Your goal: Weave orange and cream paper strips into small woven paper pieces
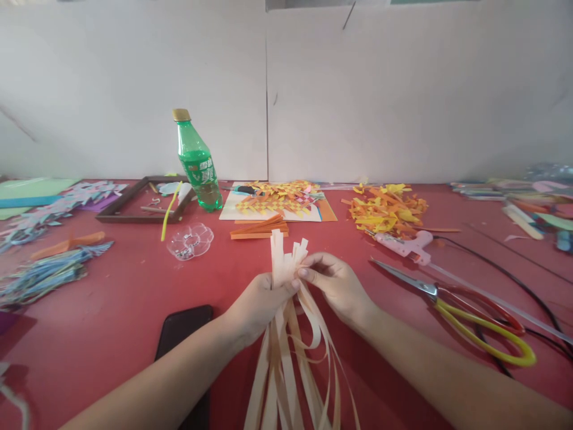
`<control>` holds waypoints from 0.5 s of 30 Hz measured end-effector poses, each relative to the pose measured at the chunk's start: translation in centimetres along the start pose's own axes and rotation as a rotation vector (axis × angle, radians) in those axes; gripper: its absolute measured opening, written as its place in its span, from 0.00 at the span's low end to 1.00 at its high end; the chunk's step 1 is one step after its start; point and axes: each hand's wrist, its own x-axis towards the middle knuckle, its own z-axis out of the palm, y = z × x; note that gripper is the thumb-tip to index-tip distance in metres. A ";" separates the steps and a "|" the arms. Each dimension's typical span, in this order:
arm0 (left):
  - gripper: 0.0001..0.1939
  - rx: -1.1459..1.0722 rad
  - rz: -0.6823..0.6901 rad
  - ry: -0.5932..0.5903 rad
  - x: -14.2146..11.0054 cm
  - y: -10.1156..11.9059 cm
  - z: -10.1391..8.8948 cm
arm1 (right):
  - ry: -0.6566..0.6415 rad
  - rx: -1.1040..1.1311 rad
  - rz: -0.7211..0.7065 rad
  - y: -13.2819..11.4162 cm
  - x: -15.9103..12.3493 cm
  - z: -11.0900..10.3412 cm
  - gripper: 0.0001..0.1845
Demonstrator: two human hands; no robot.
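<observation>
A bundle of cream paper strips (278,358) is held up in front of me, its short ends standing above my fingers and its long tails hanging toward me. My left hand (257,301) is closed on the strips, thumb across their front. My right hand (338,283) pinches strips at the bundle's right side between thumb and fingertips. One strip there bends in a loop below the fingers. Beyond the bundle lies a small stack of orange paper strips (259,229). Under my left forearm is a black phone (183,325), partly hidden.
Scissors (436,292) and a pink glue gun (407,245) with its cord lie on the right. Yellow and orange paper scraps (387,209) are heaped behind. A green bottle (197,161), a clear flower-shaped dish (190,242) and a brown frame (134,218) stand left on the red table (134,275).
</observation>
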 end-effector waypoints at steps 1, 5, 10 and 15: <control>0.21 0.006 0.006 0.002 0.0 0.0 0.0 | 0.005 0.016 0.003 0.0 0.0 0.0 0.12; 0.19 0.029 -0.010 -0.005 -0.2 0.1 0.1 | 0.042 0.083 0.042 0.2 0.0 0.0 0.17; 0.15 -0.053 0.002 0.050 -0.1 0.3 0.1 | 0.056 0.130 0.067 0.1 0.0 0.1 0.17; 0.17 -0.031 0.043 0.029 0.1 0.0 -0.2 | 0.041 0.293 0.100 -0.3 -0.3 0.6 0.16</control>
